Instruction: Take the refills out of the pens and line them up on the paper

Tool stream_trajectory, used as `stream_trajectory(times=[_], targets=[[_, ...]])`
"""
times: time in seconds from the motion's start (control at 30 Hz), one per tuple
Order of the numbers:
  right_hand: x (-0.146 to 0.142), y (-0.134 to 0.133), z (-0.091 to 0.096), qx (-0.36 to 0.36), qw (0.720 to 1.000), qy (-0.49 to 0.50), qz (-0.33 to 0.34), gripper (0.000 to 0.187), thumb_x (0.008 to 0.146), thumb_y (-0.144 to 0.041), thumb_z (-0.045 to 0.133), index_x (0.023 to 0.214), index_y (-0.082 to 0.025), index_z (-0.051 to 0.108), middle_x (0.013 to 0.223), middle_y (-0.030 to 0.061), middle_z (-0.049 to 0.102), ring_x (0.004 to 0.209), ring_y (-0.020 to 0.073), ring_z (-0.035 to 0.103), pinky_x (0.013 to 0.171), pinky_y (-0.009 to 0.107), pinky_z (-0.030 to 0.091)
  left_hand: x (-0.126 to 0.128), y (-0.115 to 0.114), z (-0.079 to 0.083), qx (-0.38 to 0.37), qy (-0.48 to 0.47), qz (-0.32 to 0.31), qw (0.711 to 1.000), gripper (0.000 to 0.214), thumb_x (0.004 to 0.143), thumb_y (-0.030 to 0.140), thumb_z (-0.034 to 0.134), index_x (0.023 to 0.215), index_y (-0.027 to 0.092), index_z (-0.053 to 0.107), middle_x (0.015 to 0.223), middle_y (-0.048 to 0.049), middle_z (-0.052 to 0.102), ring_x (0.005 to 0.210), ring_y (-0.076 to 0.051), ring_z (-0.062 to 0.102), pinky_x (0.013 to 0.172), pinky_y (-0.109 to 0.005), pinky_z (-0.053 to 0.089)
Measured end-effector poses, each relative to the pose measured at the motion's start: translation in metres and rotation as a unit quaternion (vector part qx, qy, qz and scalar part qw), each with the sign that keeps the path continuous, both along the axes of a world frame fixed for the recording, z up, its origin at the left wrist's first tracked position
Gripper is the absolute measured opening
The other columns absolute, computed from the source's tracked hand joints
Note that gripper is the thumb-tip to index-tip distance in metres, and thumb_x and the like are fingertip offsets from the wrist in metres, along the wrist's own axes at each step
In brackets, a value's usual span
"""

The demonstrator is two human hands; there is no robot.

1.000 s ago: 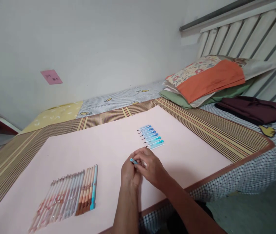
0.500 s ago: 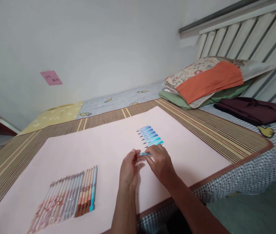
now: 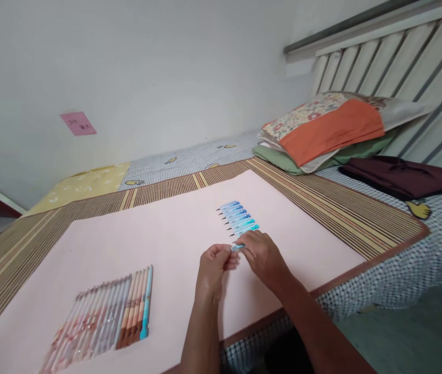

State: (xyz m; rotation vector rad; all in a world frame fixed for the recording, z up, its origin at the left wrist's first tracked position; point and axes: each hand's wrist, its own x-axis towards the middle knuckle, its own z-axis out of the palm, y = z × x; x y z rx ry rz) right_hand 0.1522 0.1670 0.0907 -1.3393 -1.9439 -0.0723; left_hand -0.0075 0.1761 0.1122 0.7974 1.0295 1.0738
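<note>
My right hand (image 3: 260, 254) pinches a small blue pen part (image 3: 237, 248) just below a row of several blue pen parts (image 3: 238, 218) laid side by side on the pink sheet (image 3: 166, 244). My left hand (image 3: 212, 267) is curled beside it, fingertips touching the same blue piece from the left. Whether the left fingers hold something more is hidden. At the sheet's near left lies a row of several pens (image 3: 104, 314), mostly pale and brown, with one light blue pen at its right end.
The pink sheet lies on a striped woven mat (image 3: 322, 192) over a checked bed cover (image 3: 419, 259). Stacked pillows (image 3: 330, 127) and a dark folded cloth (image 3: 404, 176) lie at the right. A pink note (image 3: 78, 123) is stuck on the wall.
Both hands moved up and right from the middle of the sheet toward the row of blue parts. The blue piece went from the left hand's side to the right hand's fingertips.
</note>
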Motion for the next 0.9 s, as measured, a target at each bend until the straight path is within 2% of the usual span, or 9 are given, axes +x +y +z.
stream_trajectory(times=[0.13,0.27,0.43,0.73,0.9], targets=[[0.020,0.004,-0.008,-0.072,0.994,-0.024,-0.082,0.026,0.085,0.002,0.055,0.090,-0.021,0.066,0.093,0.0045,0.072,0.088,0.0224,0.058,0.077,0.033,0.033,-0.003,0.003,-0.004,-0.005,0.031,0.046,0.998,0.040,0.070,0.040,0.083,0.095,0.012,0.068,0.081,-0.0093,0.076,0.059,-0.015,0.065,0.057,-0.025,0.045],[0.027,0.010,-0.014,-0.140,0.980,-0.047,-0.137,0.027,0.083,0.003,0.054,0.089,-0.020,0.069,0.096,0.0060,0.073,0.089,0.0217,0.059,0.077,0.032,0.031,-0.011,0.006,-0.003,-0.018,-0.002,0.108,0.994,0.037,0.073,0.033,0.081,0.100,0.012,0.068,0.082,-0.0078,0.075,0.059,-0.013,0.065,0.055,-0.024,0.045],[0.022,0.019,-0.013,-0.178,0.971,-0.063,-0.143,0.030,0.085,0.001,0.052,0.094,-0.019,0.072,0.100,0.0069,0.073,0.093,0.0220,0.061,0.079,0.033,0.030,-0.010,0.006,0.000,-0.033,-0.032,0.107,0.993,0.032,0.074,0.030,0.081,0.097,0.011,0.069,0.080,-0.0075,0.074,0.057,-0.011,0.063,0.053,-0.022,0.045],[0.026,0.022,-0.018,-0.184,0.971,-0.057,-0.141,0.033,0.087,0.001,0.051,0.099,-0.019,0.074,0.108,0.0081,0.072,0.097,0.0216,0.061,0.080,0.033,0.032,-0.009,0.005,0.002,-0.035,-0.053,0.104,0.992,0.030,0.073,0.028,0.080,0.095,0.010,0.071,0.078,-0.0071,0.072,0.057,-0.011,0.062,0.051,-0.021,0.045],[0.026,0.024,-0.020,-0.172,0.974,-0.055,-0.137,0.030,0.091,-0.001,0.051,0.098,-0.020,0.073,0.104,0.0072,0.071,0.094,0.0208,0.061,0.079,0.032,0.032,-0.009,0.004,0.003,-0.034,-0.057,0.100,0.993,0.030,0.072,0.029,0.080,0.094,0.010,0.071,0.077,-0.0070,0.072,0.057,-0.011,0.062,0.052,-0.021,0.046]])
